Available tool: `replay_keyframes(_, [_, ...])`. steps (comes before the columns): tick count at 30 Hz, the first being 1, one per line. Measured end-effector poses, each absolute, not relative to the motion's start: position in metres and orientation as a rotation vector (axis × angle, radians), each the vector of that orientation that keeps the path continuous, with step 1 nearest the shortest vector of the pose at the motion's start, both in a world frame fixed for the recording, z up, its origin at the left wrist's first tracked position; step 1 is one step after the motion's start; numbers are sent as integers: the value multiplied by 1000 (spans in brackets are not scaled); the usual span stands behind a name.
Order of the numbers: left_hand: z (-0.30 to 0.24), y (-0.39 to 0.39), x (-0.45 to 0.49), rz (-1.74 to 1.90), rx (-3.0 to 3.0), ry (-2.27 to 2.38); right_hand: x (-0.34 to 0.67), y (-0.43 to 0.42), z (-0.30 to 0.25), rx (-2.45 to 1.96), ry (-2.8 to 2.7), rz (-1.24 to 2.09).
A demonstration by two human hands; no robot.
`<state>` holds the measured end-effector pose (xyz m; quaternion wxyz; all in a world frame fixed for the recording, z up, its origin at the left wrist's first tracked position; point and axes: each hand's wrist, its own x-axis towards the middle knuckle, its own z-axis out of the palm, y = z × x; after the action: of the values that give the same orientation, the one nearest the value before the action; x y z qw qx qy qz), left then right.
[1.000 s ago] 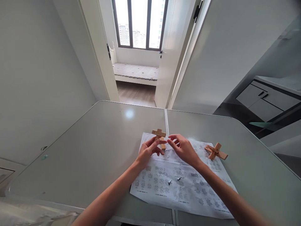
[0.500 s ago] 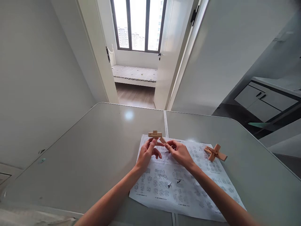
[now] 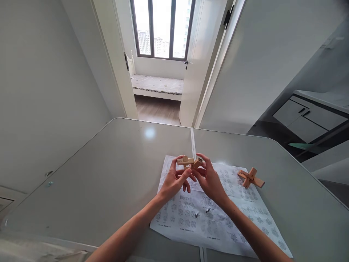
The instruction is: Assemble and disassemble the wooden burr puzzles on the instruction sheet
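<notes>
My left hand (image 3: pixel 174 180) pinches a pale wooden cross-shaped puzzle piece assembly (image 3: pixel 185 161) above the printed instruction sheet (image 3: pixel 218 218). My right hand (image 3: pixel 209 180) grips a short wooden bar (image 3: pixel 198 162) and presses its end against that assembly. Both hands meet just over the sheet's far edge, fingers curled round the wood. A finished darker wooden burr puzzle (image 3: pixel 250 177) lies on the sheet to the right, untouched.
The sheet lies on a grey table (image 3: pixel 109 174) with a seam down its middle. Two small dark bits (image 3: pixel 201 212) rest on the paper near my wrists. Beyond the table an open doorway leads to a room with a window; dark cabinets stand at right.
My right hand picked the short bar up off the sheet and brought it to the assembly in my left hand; both hands rose slightly and closed together.
</notes>
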<state>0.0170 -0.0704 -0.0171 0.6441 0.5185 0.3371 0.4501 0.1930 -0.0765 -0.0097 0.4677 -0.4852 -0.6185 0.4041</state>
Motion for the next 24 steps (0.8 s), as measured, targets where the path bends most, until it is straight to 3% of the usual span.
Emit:
replay_keyframes(8, [-17,-75,22,1052,1190,846,197,-83,-14,-1221,-1781,809])
replay_keyframes(24, [-23,-73,18,1115,1278,857,217,-73,-4,-1041,-1092,1708])
